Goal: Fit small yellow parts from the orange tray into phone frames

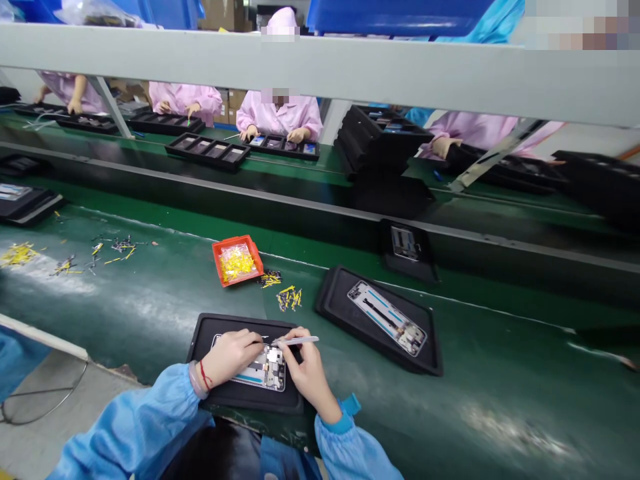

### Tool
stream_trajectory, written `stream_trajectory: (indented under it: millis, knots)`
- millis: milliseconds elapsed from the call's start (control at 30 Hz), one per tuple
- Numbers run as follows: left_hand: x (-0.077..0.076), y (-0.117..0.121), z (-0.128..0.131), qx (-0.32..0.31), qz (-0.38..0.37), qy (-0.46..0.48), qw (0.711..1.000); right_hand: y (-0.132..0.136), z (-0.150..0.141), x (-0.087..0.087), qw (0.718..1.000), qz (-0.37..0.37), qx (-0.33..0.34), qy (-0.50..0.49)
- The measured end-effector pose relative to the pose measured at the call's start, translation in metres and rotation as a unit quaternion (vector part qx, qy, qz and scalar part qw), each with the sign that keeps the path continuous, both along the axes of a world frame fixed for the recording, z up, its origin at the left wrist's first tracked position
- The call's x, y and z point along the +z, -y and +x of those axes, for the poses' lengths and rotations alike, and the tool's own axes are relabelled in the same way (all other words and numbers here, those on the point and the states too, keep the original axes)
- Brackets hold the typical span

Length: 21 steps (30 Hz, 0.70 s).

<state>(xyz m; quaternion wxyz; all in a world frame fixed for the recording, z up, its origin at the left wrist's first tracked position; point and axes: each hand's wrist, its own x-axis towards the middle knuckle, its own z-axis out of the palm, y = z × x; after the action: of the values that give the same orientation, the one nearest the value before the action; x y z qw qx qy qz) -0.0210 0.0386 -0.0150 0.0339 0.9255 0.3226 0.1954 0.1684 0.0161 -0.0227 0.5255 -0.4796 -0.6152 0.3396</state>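
A black tray (210, 333) lies at the near edge of the green belt with an opened phone frame (267, 372) in it. My left hand (231, 355) rests curled on the phone, fingers closed; what they pinch is too small to name. My right hand (307, 370) is closed on grey tweezers (297, 341) whose tips point left over the phone's top. Both arms wear blue sleeves, and a red cord circles my left wrist.
An orange tray (237, 260) of yellow parts sits beyond, with loose yellow bits (289, 298) beside it. A second black tray (379, 319) with a phone frame lies to the right. Across the belt, people in pink coats (280, 115) work at black trays (208, 151).
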Motion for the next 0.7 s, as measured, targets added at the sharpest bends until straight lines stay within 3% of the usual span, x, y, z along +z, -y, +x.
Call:
stream_trajectory:
  millis: [167, 333, 500, 700]
  knots:
    - [0.003, 0.003, 0.002, 0.012, -0.039, -0.02, 0.999, 0.0, -0.003, -0.003, 0.997, -0.002, -0.064, -0.052]
    - [0.005, 0.003, -0.001, 0.027, -0.125, 0.035, 0.991, 0.002, -0.009, -0.014, 0.999, -0.017, -0.047, -0.023]
    - [0.004, 0.003, -0.006, 0.096, -0.259, 0.152, 0.949, 0.002, -0.01, -0.017, 0.998, -0.028, -0.033, -0.037]
    - [0.005, 0.001, -0.006, 0.112, -0.282, 0.166, 0.938, 0.003, -0.01, -0.014, 0.998, -0.035, -0.008, -0.05]
